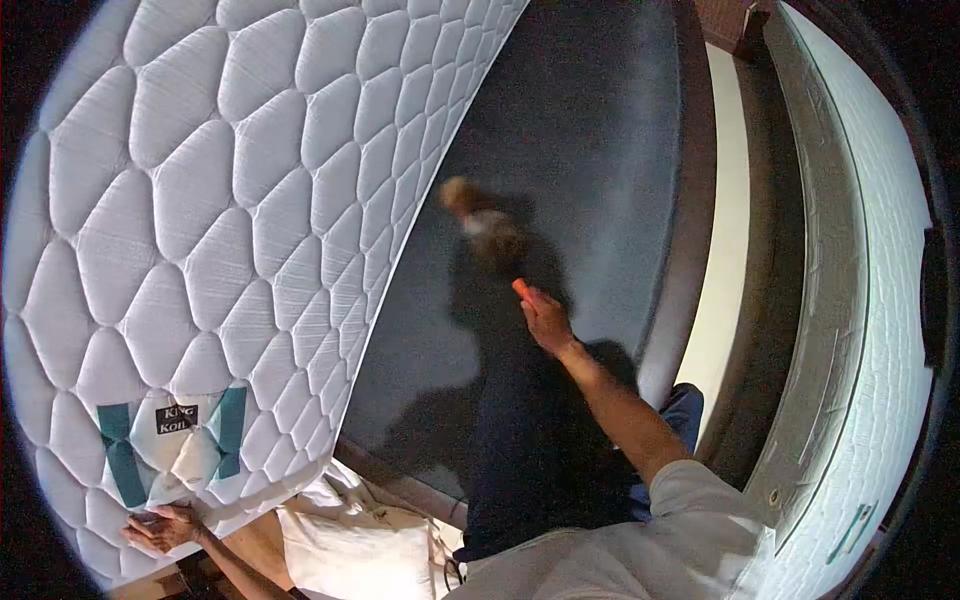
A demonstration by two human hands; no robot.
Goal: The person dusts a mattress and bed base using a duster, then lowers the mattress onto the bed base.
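Note:
A white quilted mattress stands tilted up on the left, with a "King Koil" label and two green straps near its lower edge. My left hand rests on its face just below the label, fingers spread against the fabric. My right hand is closed round the orange handle of a brush. Motion blurs the brown and white head of that brush, over the dark grey bed base. Shadows of my arm and body fall across the base.
Rumpled white bedding lies by my left forearm. Beyond the base's brown rim runs a pale floor strip. Another white mattress on a grey-brown base stands at the far right. My dark-trousered leg is beside the base.

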